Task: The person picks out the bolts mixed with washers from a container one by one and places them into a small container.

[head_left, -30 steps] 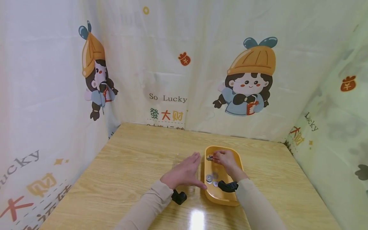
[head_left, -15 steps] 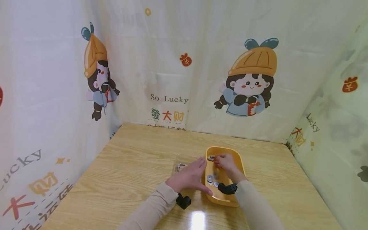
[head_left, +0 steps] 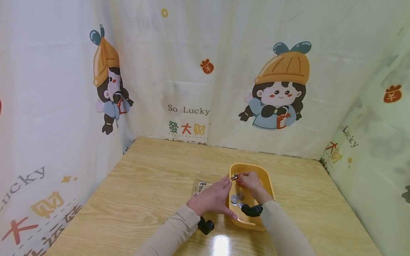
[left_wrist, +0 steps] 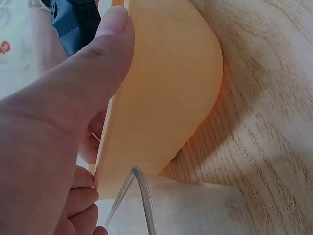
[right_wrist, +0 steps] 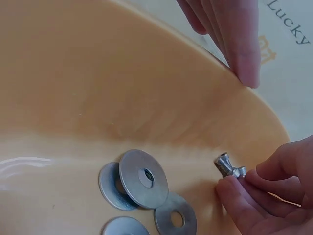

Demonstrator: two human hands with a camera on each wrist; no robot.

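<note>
A yellow tray (head_left: 269, 177) holds flat metal washers (right_wrist: 144, 178) and small silver bolts (right_wrist: 223, 165). My right hand (head_left: 251, 183) reaches inside it, thumb and fingers curled in at the bolts by the far left corner. In the right wrist view the fingertips pinch at the bolts, whose threaded ends stick out beyond them. My left hand (head_left: 213, 197) rests against the tray's left rim with fingers straight and thumb spread, the fingertips (right_wrist: 247, 73) touching the edge. Under and behind it lies a clear plastic box (left_wrist: 205, 205), partly hidden, with small metal pieces (head_left: 201, 186) in it.
The tray and box stand on a wood-grain table (head_left: 153, 170). Printed curtains (head_left: 192, 85) enclose it at the back and both sides. A black wrist camera (head_left: 206, 226) hangs below my left wrist, another (head_left: 252, 210) at my right wrist over the tray.
My left hand has shifted slightly right onto the tray's rim, uncovering part of the clear box. The right hand's fingers have closed in at the bolts, which have shifted a little.
</note>
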